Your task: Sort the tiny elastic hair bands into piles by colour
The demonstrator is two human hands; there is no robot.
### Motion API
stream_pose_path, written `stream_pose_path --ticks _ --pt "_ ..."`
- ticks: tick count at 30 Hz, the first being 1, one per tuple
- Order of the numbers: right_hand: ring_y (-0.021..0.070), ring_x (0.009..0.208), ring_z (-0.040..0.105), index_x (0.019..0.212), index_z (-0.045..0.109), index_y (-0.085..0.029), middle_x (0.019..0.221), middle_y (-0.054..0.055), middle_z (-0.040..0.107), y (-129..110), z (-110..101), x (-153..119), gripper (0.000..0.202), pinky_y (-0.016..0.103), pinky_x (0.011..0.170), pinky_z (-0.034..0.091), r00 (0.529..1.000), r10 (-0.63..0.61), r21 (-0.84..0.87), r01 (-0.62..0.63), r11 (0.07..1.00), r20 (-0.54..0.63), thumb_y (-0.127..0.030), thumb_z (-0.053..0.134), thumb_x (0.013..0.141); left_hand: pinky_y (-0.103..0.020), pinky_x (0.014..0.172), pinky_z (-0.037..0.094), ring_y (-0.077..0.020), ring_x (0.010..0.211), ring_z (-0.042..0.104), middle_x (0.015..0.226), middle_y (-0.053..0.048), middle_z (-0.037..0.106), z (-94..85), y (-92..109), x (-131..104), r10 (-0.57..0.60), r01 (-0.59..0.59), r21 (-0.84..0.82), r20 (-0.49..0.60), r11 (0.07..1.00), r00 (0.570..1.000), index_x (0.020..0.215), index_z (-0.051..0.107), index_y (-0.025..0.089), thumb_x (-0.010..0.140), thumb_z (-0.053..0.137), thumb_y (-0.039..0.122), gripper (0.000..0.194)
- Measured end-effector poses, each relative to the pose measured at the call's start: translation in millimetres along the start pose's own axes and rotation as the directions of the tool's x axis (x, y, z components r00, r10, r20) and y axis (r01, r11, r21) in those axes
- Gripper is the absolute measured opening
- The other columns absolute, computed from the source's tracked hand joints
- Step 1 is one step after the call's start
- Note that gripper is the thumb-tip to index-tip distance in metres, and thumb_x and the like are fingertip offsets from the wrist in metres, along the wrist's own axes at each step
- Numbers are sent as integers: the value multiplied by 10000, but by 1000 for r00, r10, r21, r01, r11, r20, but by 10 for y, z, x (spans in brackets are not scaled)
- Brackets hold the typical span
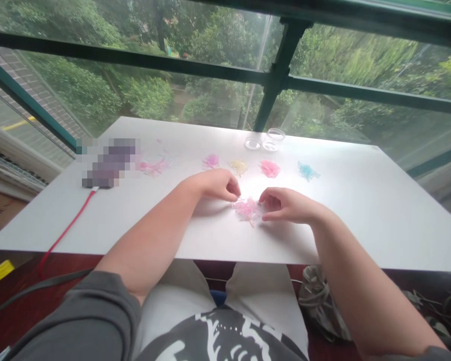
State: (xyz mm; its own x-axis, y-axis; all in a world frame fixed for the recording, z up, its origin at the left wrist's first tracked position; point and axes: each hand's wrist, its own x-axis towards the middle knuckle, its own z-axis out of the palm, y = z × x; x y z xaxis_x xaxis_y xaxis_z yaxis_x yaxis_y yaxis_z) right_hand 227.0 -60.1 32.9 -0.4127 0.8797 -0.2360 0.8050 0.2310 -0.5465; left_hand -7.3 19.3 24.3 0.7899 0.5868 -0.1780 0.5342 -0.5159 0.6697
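Note:
A loose pile of thin pink and whitish strips (247, 209) lies on the white table (143, 220) between my hands. My left hand (221, 183) is at the pile's upper left edge, its fingers curled and fingertips together; whatever they pinch is too small to make out. On the other side, my right hand (287, 204) rests low by the pile with thumb and fingers apart, nothing visible between them. Beyond my hands sit small single-colour heaps: purple-pink strips (211, 161), yellow strips (238, 167), red-pink strips (269, 169) and blue strips (308, 171).
Clear round containers (273, 139) stand at the table's back edge. Another mixed pink pile (154, 165) lies at the left, beside a blurred-out dark device (110, 163) with a red cable (69, 225) running over the front edge. A green-framed window (278, 75) rises behind the table.

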Motion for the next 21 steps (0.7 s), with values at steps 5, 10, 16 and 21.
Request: stream_pose_path --ticks 5,10,16,21 --pt "130 613 497 828 616 -192 708 2 589 -70 228 -59 296 247 549 365 987 17 -80 -30 996 -162 -392 711 632 -212 634 423 -152 749 630 864 -31 719 1 27 6 -34 34 2 65 999 997 879 717 183 575 720 320 334" --pt "115 582 486 749 630 -191 662 -3 585 -91 335 -59 112 243 551 368 975 4 3 -4 1000 -221 -300 616 727 -206 599 402 -137 695 610 835 -15 717 22 15 21 -41 37 73 66 997 997 849 721 203 569 714 305 298" --pt "117 589 471 728 646 -187 674 7 586 -74 358 -66 98 252 569 369 960 -31 38 43 998 -279 -237 564 746 -199 577 395 -134 685 607 800 -11 718 18 10 13 -33 29 83 48 996 998 808 724 210 620 655 295 218" --pt "108 567 452 737 641 -182 642 -6 555 -29 349 -61 92 242 546 353 959 -24 106 56 993 -283 -221 558 739 -199 601 416 -143 730 620 844 -19 719 10 4 9 -30 27 62 50 998 998 860 719 203 622 636 266 260"
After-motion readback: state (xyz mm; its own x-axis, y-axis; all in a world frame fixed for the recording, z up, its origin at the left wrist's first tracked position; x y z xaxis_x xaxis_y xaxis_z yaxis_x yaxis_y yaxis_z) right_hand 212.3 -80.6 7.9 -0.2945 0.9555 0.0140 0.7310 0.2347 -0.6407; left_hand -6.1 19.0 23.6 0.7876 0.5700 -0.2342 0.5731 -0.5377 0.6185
